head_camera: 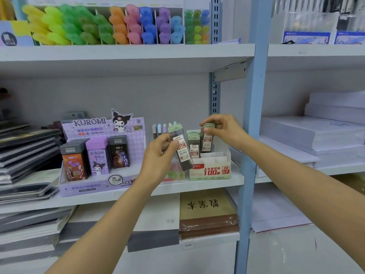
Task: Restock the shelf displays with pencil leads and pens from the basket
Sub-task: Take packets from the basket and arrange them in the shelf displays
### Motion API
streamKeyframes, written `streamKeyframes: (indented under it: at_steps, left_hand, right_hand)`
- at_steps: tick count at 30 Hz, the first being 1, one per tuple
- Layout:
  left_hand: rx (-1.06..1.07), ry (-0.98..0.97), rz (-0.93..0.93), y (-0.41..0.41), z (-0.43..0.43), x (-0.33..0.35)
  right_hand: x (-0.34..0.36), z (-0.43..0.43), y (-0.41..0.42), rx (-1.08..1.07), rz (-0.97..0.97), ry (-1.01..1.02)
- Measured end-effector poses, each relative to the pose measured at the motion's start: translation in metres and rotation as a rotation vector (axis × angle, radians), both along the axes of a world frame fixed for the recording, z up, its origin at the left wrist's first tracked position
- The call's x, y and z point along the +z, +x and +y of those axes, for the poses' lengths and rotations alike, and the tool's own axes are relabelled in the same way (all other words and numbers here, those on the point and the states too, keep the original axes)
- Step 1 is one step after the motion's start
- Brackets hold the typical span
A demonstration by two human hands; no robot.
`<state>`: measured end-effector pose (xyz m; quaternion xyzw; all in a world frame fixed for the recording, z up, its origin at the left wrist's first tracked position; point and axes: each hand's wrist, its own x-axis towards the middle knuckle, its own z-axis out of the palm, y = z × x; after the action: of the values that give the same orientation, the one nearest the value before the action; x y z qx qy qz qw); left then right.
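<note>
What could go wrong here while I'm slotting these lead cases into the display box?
The right hand pinches its lead case only by the green cap; it could slip, or the cap might pull off, above the display box. The left hand holds a tilted case close to the standing cases; a swing might topple them.

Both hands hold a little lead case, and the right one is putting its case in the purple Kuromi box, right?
Not quite. The left hand grips one lead case, and the right hand grips another lead case over the white and green box, not the purple Kuromi box. The head view shows it.
</note>
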<state>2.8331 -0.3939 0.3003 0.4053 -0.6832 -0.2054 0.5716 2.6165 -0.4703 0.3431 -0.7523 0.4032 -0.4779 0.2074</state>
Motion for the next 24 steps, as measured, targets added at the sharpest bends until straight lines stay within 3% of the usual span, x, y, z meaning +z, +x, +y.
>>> streamKeyframes:
  at_steps: [5, 10, 13, 16, 18, 21, 24]
  left_hand:
    - [-0.028, 0.0, 0.0, 0.001, -0.001, 0.0]
    - [-0.058, 0.019, -0.014, -0.001, 0.003, 0.002]
    - [-0.052, 0.014, -0.041, -0.001, 0.006, 0.004]
    - [-0.045, 0.014, -0.05, -0.006, 0.008, 0.006]
    - [-0.035, 0.006, -0.072, -0.011, 0.01, 0.006]
    - [-0.014, -0.047, -0.157, -0.015, 0.012, 0.005]
    - [0.156, -0.169, -0.315, -0.014, 0.011, -0.002]
  right_hand:
    - [-0.005, -0.006, 0.004, -0.088, 0.037, -0.017]
    - [-0.006, -0.005, 0.012, -0.24, 0.272, -0.08]
    - [0.0, 0.011, 0.013, -0.237, 0.175, -0.199]
    - [0.008, 0.036, 0.019, 0.054, -0.031, -0.149]
    - [0.008, 0.049, 0.026, 0.21, 0.005, -0.067]
    - [0.007, 0.055, 0.028, 0.202, 0.126, -0.065]
    - [0.013, 0.056, 0.014, 0.135, -0.053, -0.057]
